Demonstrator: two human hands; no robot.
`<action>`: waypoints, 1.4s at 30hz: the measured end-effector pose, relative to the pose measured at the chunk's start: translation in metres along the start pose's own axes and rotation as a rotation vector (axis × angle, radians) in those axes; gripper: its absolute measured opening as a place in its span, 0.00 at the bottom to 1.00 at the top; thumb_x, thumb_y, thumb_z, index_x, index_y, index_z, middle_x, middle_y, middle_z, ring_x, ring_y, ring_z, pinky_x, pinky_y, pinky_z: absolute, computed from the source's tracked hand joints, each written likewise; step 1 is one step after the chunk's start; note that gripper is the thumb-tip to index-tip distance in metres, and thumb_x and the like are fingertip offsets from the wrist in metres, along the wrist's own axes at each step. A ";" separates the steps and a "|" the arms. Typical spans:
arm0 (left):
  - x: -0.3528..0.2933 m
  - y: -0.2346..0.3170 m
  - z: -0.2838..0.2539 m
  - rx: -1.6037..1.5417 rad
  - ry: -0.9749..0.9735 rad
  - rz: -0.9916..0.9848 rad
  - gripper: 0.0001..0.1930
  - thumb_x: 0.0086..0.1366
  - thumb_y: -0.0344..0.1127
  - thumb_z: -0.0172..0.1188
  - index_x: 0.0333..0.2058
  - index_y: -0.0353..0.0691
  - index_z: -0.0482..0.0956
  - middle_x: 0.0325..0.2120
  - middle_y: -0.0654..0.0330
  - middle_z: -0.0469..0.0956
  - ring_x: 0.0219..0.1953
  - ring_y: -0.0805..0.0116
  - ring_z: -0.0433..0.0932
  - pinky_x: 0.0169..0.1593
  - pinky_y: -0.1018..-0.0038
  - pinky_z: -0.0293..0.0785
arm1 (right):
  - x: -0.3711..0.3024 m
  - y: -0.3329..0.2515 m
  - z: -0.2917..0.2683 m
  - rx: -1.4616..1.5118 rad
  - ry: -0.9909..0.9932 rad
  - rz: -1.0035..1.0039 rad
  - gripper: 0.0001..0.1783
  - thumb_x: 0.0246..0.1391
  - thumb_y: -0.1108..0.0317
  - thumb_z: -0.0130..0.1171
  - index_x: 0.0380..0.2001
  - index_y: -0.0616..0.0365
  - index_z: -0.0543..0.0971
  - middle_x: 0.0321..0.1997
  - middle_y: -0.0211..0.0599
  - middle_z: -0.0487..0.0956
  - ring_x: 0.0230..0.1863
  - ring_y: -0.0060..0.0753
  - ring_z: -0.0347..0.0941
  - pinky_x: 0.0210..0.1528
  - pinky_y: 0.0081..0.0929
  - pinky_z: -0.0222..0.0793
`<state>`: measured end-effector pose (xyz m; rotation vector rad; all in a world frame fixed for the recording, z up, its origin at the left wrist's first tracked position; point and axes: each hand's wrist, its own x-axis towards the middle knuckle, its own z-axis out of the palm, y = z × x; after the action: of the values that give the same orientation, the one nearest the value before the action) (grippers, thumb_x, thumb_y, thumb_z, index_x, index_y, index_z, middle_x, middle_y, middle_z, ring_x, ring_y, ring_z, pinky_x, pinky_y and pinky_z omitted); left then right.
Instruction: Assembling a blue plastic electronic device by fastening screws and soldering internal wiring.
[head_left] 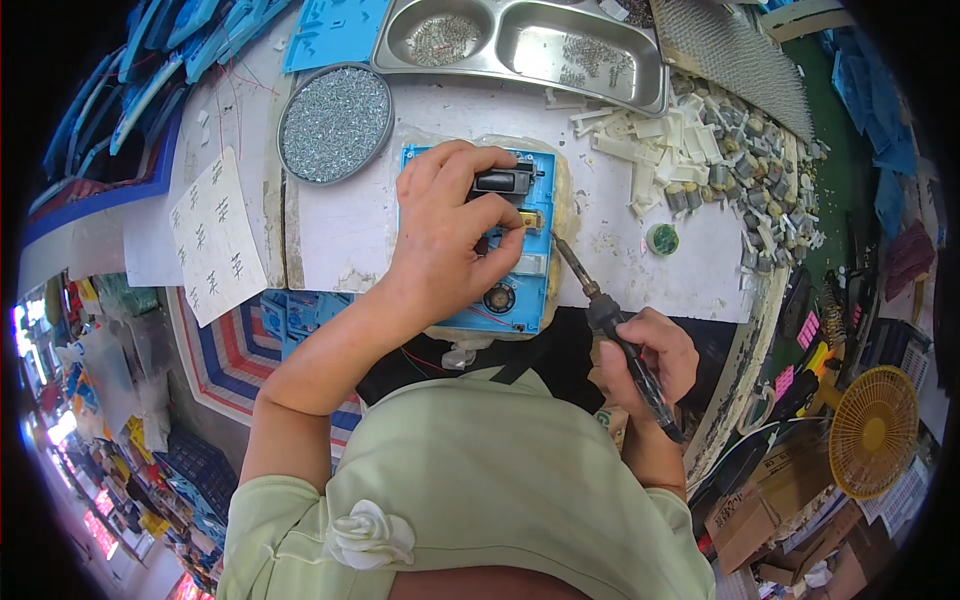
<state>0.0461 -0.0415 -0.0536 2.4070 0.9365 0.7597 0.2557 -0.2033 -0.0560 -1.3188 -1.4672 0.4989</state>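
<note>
A blue plastic housing (544, 300) lies on the bench in front of me. It contains a black part (502, 182) near its far end, a small brass-coloured part (532, 220) at mid-height and a round dark speaker-like piece (499, 297) at the near end. My left hand (440, 225) rests over the housing, its fingers curled. Thumb and forefinger come together beside the brass-coloured part; whatever they pinch is hidden. My right hand (660, 360) grips the black handle of a soldering iron (602, 305), whose tip points at the housing's right edge, close to the brass-coloured part.
A round tray of small screws (336, 122) stands left of the housing. Behind is a steel compartment tray (510, 75) with small metal pieces. White plastic parts (690, 140) and small motors (760, 170) are heaped right, near a green-topped round item (662, 239). A yellow fan (873, 432) stands lower right.
</note>
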 end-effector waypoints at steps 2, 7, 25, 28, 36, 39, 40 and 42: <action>0.000 0.000 0.000 -0.002 -0.001 0.001 0.09 0.46 0.29 0.71 0.28 0.43 0.81 0.53 0.56 0.76 0.58 0.48 0.69 0.62 0.55 0.57 | 0.000 0.000 0.000 0.004 -0.002 0.001 0.18 0.44 0.77 0.72 0.39 0.60 0.77 0.17 0.30 0.70 0.14 0.25 0.64 0.18 0.21 0.57; -0.001 0.000 0.001 -0.006 0.007 0.001 0.09 0.46 0.29 0.71 0.28 0.43 0.81 0.53 0.55 0.76 0.58 0.48 0.69 0.62 0.55 0.58 | 0.002 0.001 0.002 0.009 0.022 -0.031 0.17 0.45 0.77 0.72 0.38 0.61 0.77 0.16 0.30 0.70 0.14 0.25 0.63 0.17 0.21 0.56; 0.007 0.003 0.001 0.036 0.009 0.049 0.09 0.49 0.27 0.69 0.32 0.42 0.84 0.52 0.56 0.78 0.55 0.52 0.72 0.58 0.56 0.62 | 0.006 0.010 0.002 0.017 0.032 -0.033 0.17 0.45 0.76 0.73 0.39 0.62 0.77 0.17 0.31 0.71 0.14 0.25 0.64 0.17 0.21 0.56; 0.009 0.005 0.000 0.078 0.004 0.074 0.10 0.48 0.28 0.70 0.32 0.42 0.84 0.52 0.56 0.78 0.54 0.52 0.73 0.57 0.56 0.63 | 0.012 0.008 0.001 0.011 0.013 -0.038 0.17 0.45 0.76 0.73 0.38 0.61 0.77 0.17 0.31 0.71 0.14 0.26 0.65 0.17 0.21 0.57; 0.017 0.013 -0.007 0.153 -0.067 0.119 0.10 0.46 0.28 0.70 0.30 0.42 0.82 0.51 0.57 0.78 0.53 0.53 0.74 0.57 0.56 0.64 | 0.016 0.008 0.003 0.020 -0.015 -0.048 0.18 0.44 0.76 0.73 0.39 0.59 0.78 0.18 0.32 0.73 0.16 0.29 0.67 0.18 0.23 0.59; 0.019 0.015 -0.007 0.183 -0.086 0.133 0.10 0.46 0.28 0.70 0.30 0.42 0.82 0.51 0.57 0.78 0.53 0.53 0.74 0.57 0.55 0.64 | 0.016 0.009 0.004 0.010 -0.020 -0.046 0.18 0.44 0.75 0.74 0.38 0.59 0.78 0.18 0.33 0.74 0.16 0.29 0.68 0.18 0.23 0.60; 0.020 0.016 -0.007 0.192 -0.090 0.139 0.09 0.46 0.28 0.70 0.30 0.42 0.82 0.51 0.58 0.78 0.53 0.53 0.74 0.57 0.55 0.64 | 0.016 0.009 0.004 0.009 -0.019 -0.046 0.18 0.44 0.75 0.74 0.38 0.59 0.78 0.19 0.33 0.74 0.16 0.30 0.68 0.18 0.23 0.60; 0.021 0.016 -0.008 0.194 -0.098 0.145 0.09 0.46 0.28 0.69 0.29 0.41 0.82 0.51 0.57 0.78 0.53 0.54 0.74 0.57 0.55 0.64 | 0.016 0.009 0.004 0.006 -0.018 -0.046 0.18 0.44 0.75 0.74 0.38 0.59 0.78 0.19 0.33 0.74 0.16 0.30 0.68 0.18 0.23 0.60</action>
<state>0.0619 -0.0359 -0.0312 2.6782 0.8380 0.6188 0.2586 -0.1846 -0.0583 -1.2755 -1.5067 0.4860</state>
